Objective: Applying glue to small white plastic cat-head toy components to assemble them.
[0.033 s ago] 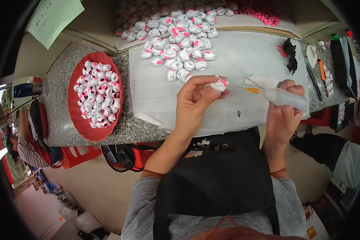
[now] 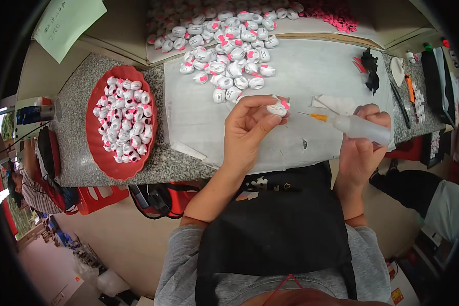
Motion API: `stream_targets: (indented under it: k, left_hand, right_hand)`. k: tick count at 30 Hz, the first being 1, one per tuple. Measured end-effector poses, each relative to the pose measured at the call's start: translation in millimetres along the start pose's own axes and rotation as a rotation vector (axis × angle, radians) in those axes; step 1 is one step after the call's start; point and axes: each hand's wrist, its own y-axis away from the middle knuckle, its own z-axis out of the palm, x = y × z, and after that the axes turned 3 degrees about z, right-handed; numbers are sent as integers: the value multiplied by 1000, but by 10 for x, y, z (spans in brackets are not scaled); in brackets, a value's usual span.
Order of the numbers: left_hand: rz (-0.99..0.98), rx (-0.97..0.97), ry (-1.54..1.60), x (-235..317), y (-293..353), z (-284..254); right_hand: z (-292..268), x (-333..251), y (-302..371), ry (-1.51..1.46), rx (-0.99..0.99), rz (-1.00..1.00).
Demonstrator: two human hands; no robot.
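My left hand (image 2: 247,130) pinches a small white cat-head figure with a pink bow (image 2: 279,106) between thumb and fingers above the white sheet. In my right hand (image 2: 362,148) is a translucent squeeze bottle (image 2: 359,128), tipped on its side. Its orange needle tip (image 2: 319,117) points left at the figure, with a small gap between needle and figure. Beyond my left hand, many similar white heads (image 2: 234,69) lie heaped on the sheet. More of them fill a red scalloped tray (image 2: 94,148) on the left.
A white sheet (image 2: 321,66) covers the middle of the speckled stone counter (image 2: 176,168). Small pink pieces (image 2: 336,20) are piled at the back right. A folded white cloth (image 2: 336,103) lies by the bottle. Black scraps (image 2: 371,71), an orange marker (image 2: 409,87) and a black pen (image 2: 400,104) are on the right.
The bottle in my right hand has shifted slightly left and down, bringing its needle a little closer to the figure. My left hand stays almost still.
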Motion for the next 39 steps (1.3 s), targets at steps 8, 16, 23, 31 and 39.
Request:
stream_targets:
  k: [8, 16, 23, 31, 39]
  left_hand:
    - [101, 50, 28, -9, 5, 9]
    - [195, -5, -100, -23, 12, -2]
    - [192, -11, -127, -31, 19, -13]
    - [144, 32, -126, -12, 25, -6]
    - [121, 20, -102, -15, 35, -9]
  right_hand:
    - [57, -31, 123, 399, -215, -315]
    - [81, -48, 152, 421, -234, -290]
    - [87, -43, 154, 423, -250, -287]
    - [70, -41, 131, 414, -276, -305]
    - [65, 0, 136, 432, -257, -377]
